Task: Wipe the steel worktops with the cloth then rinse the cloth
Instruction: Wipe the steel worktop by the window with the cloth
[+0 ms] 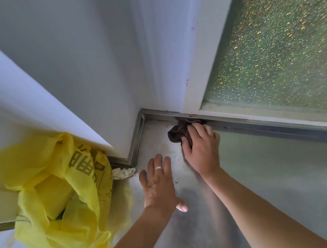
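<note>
Wiping into the back corner of the steel worktop [273, 181].

Right hand [201, 150] curled over and gripping a bunched dark brown cloth [177, 133], pressed against the raised steel lip at the worktop's back edge, just below the frosted window [284, 42]. Left hand [158, 182] laid flat on the steel beside it, fingers straight and slightly spread, ring [158, 168] on one finger, thumb out to the side. Yellow plastic bag [58, 192] slumped at the worktop's left edge; crumpled white paper [123, 173] wedged against the lip next to it.
</note>
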Available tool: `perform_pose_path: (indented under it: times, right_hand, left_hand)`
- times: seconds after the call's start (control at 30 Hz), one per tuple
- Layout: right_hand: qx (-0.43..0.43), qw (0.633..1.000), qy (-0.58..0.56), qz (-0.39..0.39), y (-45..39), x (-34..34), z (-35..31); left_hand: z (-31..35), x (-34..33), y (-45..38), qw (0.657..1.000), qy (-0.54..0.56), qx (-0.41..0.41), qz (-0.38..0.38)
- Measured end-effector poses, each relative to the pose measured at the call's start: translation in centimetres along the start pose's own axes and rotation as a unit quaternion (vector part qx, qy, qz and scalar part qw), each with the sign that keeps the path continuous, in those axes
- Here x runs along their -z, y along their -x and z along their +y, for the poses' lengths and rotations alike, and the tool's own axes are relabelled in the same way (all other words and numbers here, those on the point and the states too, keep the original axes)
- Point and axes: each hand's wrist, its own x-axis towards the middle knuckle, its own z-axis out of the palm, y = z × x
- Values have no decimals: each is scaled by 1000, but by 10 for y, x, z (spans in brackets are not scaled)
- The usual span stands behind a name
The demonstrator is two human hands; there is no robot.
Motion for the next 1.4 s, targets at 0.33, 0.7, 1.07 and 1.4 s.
perform_pose_path:
  times: [0.33, 0.7, 1.07, 1.4]
  right_hand:
    - [59, 993, -39, -96, -25, -10, -43]
    - [1, 997, 19, -70, -7, 23, 26]
    - [40, 998, -41, 26, -21, 35, 35]
    - [24, 998, -62, -19, -48, -3, -39]
  left_hand:
    - [4, 1, -1, 1000, -23, 12, -3]
    - [9, 11, 5, 999, -46, 5, -3]
    - [8, 9, 1, 999, -37, 5, -11]
    - [4, 4, -1, 1000, -26, 4, -1]
